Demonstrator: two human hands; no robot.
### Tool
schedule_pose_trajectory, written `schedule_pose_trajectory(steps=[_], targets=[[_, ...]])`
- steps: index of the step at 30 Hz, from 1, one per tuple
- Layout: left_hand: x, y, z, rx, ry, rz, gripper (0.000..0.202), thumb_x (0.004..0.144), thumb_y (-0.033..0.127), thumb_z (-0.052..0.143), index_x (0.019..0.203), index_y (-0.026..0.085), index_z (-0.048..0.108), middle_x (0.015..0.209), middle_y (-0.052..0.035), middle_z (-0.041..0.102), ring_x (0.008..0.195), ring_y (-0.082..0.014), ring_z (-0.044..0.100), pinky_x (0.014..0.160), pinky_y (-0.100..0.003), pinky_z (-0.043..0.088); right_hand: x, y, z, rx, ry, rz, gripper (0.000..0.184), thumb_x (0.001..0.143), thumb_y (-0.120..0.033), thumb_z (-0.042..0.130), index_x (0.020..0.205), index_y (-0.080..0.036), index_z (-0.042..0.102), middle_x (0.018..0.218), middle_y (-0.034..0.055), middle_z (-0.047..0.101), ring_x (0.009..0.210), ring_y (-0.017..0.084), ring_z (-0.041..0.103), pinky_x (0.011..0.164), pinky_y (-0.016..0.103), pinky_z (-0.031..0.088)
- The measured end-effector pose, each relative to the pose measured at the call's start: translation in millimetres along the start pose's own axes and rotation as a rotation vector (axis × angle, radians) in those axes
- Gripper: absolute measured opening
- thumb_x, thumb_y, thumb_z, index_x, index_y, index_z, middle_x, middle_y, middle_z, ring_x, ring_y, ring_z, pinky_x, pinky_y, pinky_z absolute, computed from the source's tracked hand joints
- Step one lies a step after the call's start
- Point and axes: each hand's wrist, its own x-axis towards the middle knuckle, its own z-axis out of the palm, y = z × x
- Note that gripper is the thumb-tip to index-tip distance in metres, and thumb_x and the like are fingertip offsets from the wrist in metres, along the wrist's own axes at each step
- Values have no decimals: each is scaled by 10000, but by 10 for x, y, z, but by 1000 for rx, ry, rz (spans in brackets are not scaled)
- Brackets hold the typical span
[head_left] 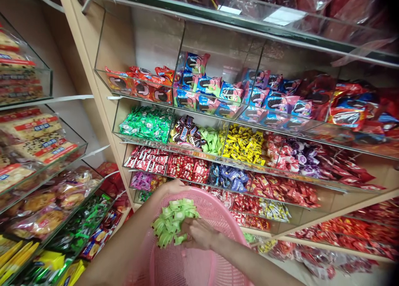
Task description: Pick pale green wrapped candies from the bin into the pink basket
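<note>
A pink plastic mesh basket (229, 207) is held up in front of the shelves, tilted toward me. My left hand (175, 187) grips its far rim, with the fingertips partly hidden behind the edge. Inside lies a heap of small candies in light-green wrappers (174, 217), gathered on the left. My right hand (201, 234) reaches into the basket at the right side of this heap. Its fingers are curled against the candies, and some wrappers show by the thumb.
Glass-fronted shelf bins ahead hold green-wrapped candies (146, 124), Snickers bars (188, 132), yellow-wrapped candies (243, 144) and blue cookie packs (207, 84). More light-green candies (212, 140) sit beside the Snickers. Packaged crackers (37, 128) fill shelves on the left. A glass shelf edge (218, 9) juts out above.
</note>
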Motion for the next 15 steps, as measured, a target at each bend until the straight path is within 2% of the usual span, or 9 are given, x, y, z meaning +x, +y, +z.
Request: schedule_pose_trajectory(steps=[3,9,11,15], targets=[[5,-5,0,5,5,3,607,636,741,436,626,136,485,556,27,319,530,-93,260,499,-244,211,-8,-18,1,25,-10,-14,407,762,-499,573,1051,-216,623,978,41,628,813,187,598,665,247,427],[17,25,3,4,4,3,592,621,736,452,608,143,464,545,33,300,523,-87,233,500,-246,193,-4,-51,29,14,-28,-18,444,718,-557,591,929,-172,657,953,66,646,801,205,597,695,271,439],[20,26,-3,-5,6,5,575,619,721,462,602,146,460,546,33,303,523,-87,233,501,-246,190,-33,-49,-42,39,-15,14,417,704,-526,610,915,-168,653,937,64,651,791,206,596,690,273,437],[27,-5,-19,-42,29,12,560,614,707,475,579,149,446,541,33,301,532,-87,228,503,-245,182,-131,22,-309,92,38,154,244,715,-357,603,880,-183,648,878,32,662,796,189,591,691,254,421]])
